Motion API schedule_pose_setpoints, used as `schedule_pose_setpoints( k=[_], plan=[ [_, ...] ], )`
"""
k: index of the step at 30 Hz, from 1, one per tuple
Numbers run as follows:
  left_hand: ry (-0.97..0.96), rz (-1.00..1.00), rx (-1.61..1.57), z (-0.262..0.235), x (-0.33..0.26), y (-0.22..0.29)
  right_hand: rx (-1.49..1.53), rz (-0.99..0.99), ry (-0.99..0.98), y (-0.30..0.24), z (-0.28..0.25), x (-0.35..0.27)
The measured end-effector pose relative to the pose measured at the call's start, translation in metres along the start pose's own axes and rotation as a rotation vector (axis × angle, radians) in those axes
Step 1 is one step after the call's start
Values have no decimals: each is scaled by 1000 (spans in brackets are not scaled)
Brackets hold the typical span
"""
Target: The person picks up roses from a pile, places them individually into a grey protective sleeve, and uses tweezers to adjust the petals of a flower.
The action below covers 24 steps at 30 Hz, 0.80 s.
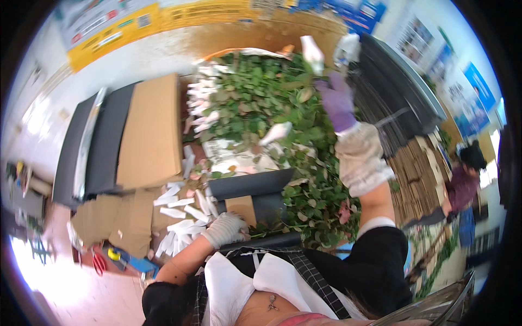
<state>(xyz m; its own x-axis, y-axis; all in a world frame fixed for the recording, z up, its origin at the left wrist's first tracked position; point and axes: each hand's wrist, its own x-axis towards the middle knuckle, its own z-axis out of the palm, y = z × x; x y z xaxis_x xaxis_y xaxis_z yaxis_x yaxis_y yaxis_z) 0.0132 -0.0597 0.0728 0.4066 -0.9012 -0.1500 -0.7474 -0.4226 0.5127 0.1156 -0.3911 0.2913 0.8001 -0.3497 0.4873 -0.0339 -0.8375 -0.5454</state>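
My right hand (pixel 337 103), in a purple glove with a cloth sleeve guard, is stretched to the far right above the leafy stems. It is slightly blurred, with its fingers closed at the neck of a flower in a white sleeve (pixel 312 54). My left hand (pixel 225 229), in a whitish glove, rests low at the near edge of the black sheet (pixel 261 187). Its fingers are curled beside a small cardboard piece (pixel 241 209); a green stem shows just right of them, but what they hold is hidden. Another white-sleeved flower (pixel 276 132) lies mid-table.
A big heap of leafy flower stems (pixel 255 87) fills the far middle. Loose white sleeves (pixel 182 225) lie left of my left hand. Cardboard and black sheets (pixel 149 130) stand at left, more black sheets (pixel 391 87) at right. Red scissors (pixel 99 262) hang low left. Another person (pixel 465 176) is at far right.
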Motion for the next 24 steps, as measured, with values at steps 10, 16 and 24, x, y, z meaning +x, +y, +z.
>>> schedule_pose_setpoints(
  k=[10,16,24],
  plan=[
    [65,-19,-97,4,-5,7,436,-314,427,29,-53,-26],
    [77,74,-63,25,-5,-13,398,-647,222,30,-46,-137],
    [38,140,-27,9,0,-1,502,-461,154,41,-35,-173]
  ],
)
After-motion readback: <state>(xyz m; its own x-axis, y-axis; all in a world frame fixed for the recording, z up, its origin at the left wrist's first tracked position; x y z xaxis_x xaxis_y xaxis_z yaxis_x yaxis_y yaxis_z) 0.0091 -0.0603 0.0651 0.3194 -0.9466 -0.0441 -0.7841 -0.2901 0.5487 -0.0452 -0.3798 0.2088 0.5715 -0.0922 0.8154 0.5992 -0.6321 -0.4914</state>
